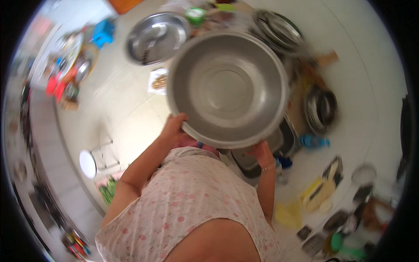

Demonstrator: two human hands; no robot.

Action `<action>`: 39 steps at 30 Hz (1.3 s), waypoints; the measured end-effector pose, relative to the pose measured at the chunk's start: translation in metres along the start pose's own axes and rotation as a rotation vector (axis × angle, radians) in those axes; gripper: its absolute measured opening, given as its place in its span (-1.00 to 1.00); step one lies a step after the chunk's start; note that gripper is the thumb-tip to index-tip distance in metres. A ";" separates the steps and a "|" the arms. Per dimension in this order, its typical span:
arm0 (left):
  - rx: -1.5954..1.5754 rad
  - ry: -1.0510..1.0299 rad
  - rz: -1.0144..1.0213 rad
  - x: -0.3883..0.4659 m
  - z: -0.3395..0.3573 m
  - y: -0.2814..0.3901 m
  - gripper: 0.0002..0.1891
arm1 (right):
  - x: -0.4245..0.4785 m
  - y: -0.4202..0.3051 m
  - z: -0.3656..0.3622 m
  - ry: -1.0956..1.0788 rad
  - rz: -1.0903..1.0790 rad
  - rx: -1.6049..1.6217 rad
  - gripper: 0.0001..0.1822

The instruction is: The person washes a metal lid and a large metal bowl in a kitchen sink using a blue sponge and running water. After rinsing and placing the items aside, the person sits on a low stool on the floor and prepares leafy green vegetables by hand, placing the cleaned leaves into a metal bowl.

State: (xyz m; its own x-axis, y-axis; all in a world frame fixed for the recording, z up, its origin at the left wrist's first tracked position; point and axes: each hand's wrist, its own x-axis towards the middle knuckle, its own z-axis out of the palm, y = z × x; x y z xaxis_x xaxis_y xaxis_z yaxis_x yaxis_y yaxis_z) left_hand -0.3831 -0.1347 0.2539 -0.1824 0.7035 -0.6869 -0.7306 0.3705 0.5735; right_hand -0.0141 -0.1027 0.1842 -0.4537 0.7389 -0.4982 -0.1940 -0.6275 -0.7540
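Note:
A large, round stainless steel basin (229, 91) is held up before me, its inside facing the camera and no contents visible in it. At its lower left rim, my left hand (176, 129) grips the edge, thumb over the rim. My right hand (261, 154) holds the rim at the lower right, its fingertips partly hidden behind the basin. Behind the right side of the basin shows a metal sink (283, 139), partly covered. Another wide metal basin (157, 37) lies at the upper left, a dark object inside it.
Stacked metal basins (278, 31) are at the upper right, with metal bowls (320, 109) below them. A blue plastic bottle (314, 141) lies right of the sink. At left are a white-topped stool (88, 164), leafy greens (108, 191) and a blue plastic stool (103, 32).

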 end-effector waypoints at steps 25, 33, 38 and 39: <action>1.068 -0.608 1.253 -0.055 0.075 0.040 -0.12 | 0.136 0.110 0.029 -0.242 0.031 1.056 -0.72; 0.864 -0.484 1.223 -0.048 0.018 0.075 -0.06 | 0.133 0.080 0.081 -0.130 0.002 1.026 -0.71; 0.648 -0.333 1.060 -0.034 -0.046 0.123 -0.04 | 0.131 0.058 0.161 0.087 -0.069 0.726 -0.71; 0.576 -0.309 1.073 -0.028 -0.061 0.131 -0.04 | 0.129 0.053 0.185 0.170 -0.104 0.560 -0.71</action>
State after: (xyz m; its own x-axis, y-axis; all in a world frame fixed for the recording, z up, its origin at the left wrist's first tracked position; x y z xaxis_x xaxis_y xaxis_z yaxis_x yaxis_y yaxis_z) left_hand -0.5140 -0.1428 0.3210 -0.2876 0.8975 0.3344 0.0973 -0.3199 0.9424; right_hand -0.2433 -0.0863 0.1592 -0.2706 0.8035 -0.5303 -0.6807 -0.5492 -0.4848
